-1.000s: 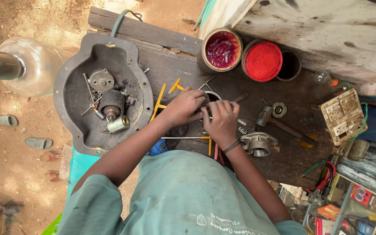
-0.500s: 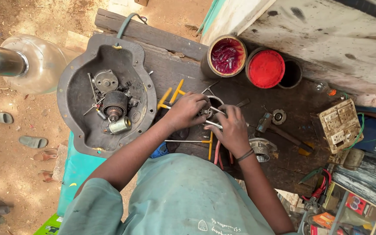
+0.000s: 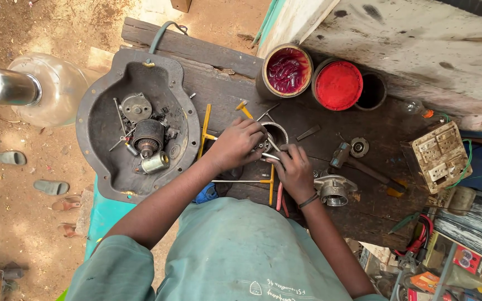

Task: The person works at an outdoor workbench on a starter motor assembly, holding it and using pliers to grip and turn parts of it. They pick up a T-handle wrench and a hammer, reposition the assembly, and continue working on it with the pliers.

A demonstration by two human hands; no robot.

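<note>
Small round metal housing (image 3: 274, 136) sits mid-bench, ring-shaped and dark inside, left hand (image 3: 236, 144) curled over its 9 o'clock rim, right hand (image 3: 295, 170) pinching a bright metal strip (image 3: 270, 156) at 6, grey motor tray (image 3: 135, 125) off at 9.

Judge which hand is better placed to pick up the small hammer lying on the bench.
Probably the right hand. It sits on the side of the round metal part nearer the hammer, with bare bench between; the left hand would have to cross over.
</note>
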